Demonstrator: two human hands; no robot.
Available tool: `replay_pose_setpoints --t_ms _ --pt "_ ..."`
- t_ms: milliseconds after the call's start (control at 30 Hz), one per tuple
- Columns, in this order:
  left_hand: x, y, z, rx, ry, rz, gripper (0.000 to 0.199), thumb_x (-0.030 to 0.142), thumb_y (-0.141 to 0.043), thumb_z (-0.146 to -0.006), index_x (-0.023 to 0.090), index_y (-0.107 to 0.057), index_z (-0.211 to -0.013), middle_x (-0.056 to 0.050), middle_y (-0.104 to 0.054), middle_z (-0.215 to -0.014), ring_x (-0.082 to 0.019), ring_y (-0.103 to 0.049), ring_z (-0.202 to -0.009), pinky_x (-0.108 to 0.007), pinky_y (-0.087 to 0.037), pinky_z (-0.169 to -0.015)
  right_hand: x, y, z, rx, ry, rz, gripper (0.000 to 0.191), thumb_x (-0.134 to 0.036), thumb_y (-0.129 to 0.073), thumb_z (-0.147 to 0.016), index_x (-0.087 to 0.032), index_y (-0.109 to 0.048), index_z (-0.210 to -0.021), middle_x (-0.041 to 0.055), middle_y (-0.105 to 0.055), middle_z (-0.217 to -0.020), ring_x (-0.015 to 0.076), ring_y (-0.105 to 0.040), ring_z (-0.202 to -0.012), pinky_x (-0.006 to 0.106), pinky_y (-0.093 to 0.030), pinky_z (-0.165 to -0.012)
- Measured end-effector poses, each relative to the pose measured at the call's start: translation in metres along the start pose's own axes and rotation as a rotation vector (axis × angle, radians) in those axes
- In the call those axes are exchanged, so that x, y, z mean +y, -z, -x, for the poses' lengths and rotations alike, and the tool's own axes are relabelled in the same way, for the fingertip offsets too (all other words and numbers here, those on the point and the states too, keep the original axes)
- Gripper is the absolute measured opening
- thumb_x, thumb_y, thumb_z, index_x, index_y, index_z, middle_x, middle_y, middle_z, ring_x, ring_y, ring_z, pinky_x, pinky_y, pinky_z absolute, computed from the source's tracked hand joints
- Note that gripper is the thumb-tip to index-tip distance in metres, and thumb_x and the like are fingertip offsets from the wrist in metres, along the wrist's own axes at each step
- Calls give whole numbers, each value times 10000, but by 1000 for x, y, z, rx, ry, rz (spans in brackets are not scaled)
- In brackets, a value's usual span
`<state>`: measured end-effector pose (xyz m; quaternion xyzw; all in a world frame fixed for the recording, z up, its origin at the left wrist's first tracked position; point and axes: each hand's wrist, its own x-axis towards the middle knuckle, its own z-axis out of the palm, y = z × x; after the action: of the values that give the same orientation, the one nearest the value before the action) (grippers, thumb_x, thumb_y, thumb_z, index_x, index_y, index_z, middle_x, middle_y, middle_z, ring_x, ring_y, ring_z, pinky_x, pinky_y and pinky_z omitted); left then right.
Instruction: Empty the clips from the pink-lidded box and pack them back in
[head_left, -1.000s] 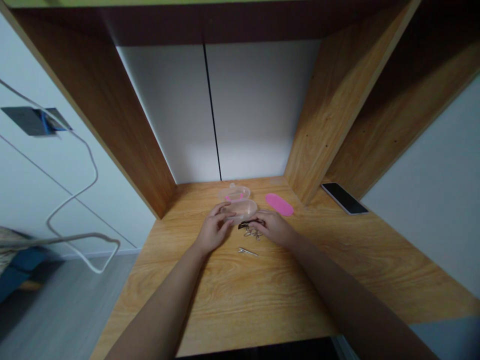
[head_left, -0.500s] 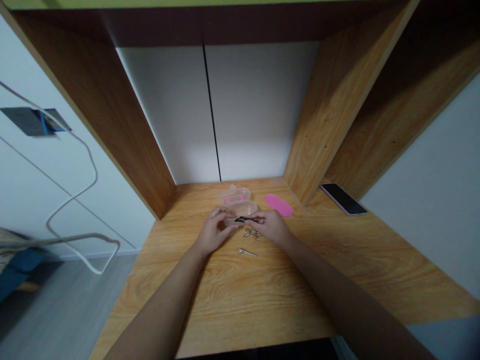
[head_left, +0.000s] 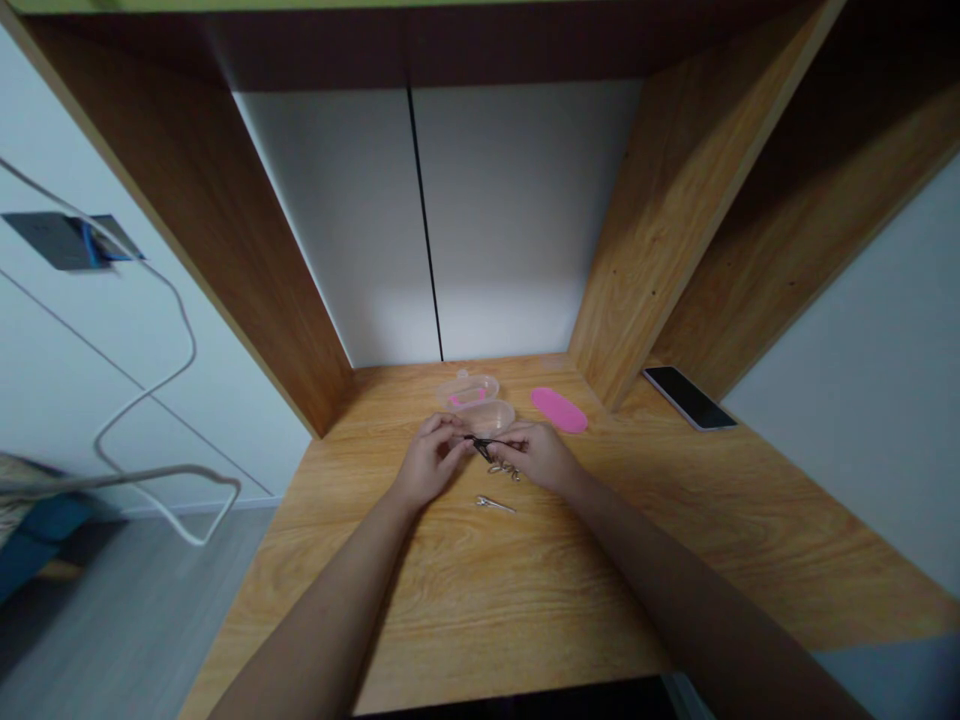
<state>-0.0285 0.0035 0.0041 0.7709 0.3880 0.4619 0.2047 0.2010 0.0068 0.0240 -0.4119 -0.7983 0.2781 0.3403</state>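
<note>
Over the table in front of the case, my left hand (head_left: 429,462) and my right hand (head_left: 541,455) are both closed, fingertips pinching a small bunch of black hair clips (head_left: 481,446) between them. Fingers hide parts of the bunch, so single clips are hard to make out. Just below, partly under my right fingers, lies a small pile of silver hair clips (head_left: 507,470). One silver hair clip (head_left: 495,504) lies apart, nearer to me. Behind my hands stands an open clear plastic case (head_left: 491,415) with something pink inside its far half.
To the right of the case a pink oval piece (head_left: 559,410) lies flat on the wooden table (head_left: 480,590). A phone (head_left: 690,398) rests farther right by the wooden upright (head_left: 667,240). At left, a white cable (head_left: 180,320) hangs before the wall.
The black hair clips have turned between my fingers, and now angle downward toward the silver pile. Both hands stay in nearly the same place.
</note>
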Motion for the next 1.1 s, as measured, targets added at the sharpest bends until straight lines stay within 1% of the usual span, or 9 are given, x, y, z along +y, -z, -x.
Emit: replay_pose_setpoints --t_ms 133,233,333,433,533,633,800,933,1100 --pt "2 0 -1 9 13 22 137 287 -633 -930 215 -742 -971 -97 -637 -1089 -219 -614 -1061 -394 -495 -969 -1 -1 0 40 5 17 193 -248 -641 -859 -188 -819 -900 70 -731 -839 135 -596 -649 221 -407 -552" --pt "2 0 -1 9 11 28 127 286 -639 -923 210 -736 -953 -98 -634 -1087 -219 -612 -1060 -395 -492 -975 4 -1 0 73 -19 45 202 -220 -634 -839 -188 -817 -920 33 -684 -726 115 -526 -580 220 -356 -522" --pt "2 0 -1 7 13 26 117 276 -647 -913 212 -731 -962 -102 -633 -1101 -226 -609 -1065 -408 -487 -981 12 -1 -1 82 -99 31 231 -292 -635 -856 -200 -812 -972 -8 -614 -590 107 -465 -511 220 -308 -483" --pt "2 0 -1 5 20 28 101 259 -646 -907 212 -725 -949 -102 -633 -1105 -231 -608 -1067 -414 -487 -977 17 0 -1 47 -197 -120 263 -376 -677 -831 -170 -805 -934 18 -675 -622 121 -533 -520 220 -365 -482" --pt "4 0 -1 3 23 38 92 248 -640 -907 205 -719 -923 -104 -631 -1101 -234 -608 -1072 -415 -486 -977 17 3 -1 30 -272 -294 305 -417 -754 -761 -140 -786 -884 78 -760 -760 165 -653 -617 247 -474 -555" --pt "4 0 -1 10 38 43 69 237 -650 -898 199 -707 -893 -103 -632 -1095 -233 -609 -1065 -414 -484 -977 15 10 -2 43 -311 -370 353 -449 -805 -697 -132 -775 -850 99 -780 -814 196 -705 -678 271 -524 -612" --pt "0 -2 -1 5 35 41 51 241 -669 -891 196 -695 -889 -96 -629 -1097 -224 -605 -1064 -406 -480 -975 14 12 -2 12 -312 -388 375 -455 -801 -685 -118 -792 -848 108 -789 -816 209 -720 -685 286 -539 -624" --pt "1 -2 -1 12 20 50 62 254 -674 -892 194 -690 -885 -93 -626 -1089 -215 -607 -1050 -393 -484 -961 10 2 -2 66 -308 -381 360 -430 -825 -661 -126 -793 -850 114 -789 -806 208 -724 -669 279 -540 -606" --pt "3 -2 -2 14 16 51 114 291 -647 -918 197 -699 -882 -99 -637 -1071 -221 -609 -1050 -394 -485 -960 5 -8 -1 70 -319 -291 276 -399 -814 -687 -151 -799 -807 92 -776 -720 192 -702 -605 241 -486 -506"
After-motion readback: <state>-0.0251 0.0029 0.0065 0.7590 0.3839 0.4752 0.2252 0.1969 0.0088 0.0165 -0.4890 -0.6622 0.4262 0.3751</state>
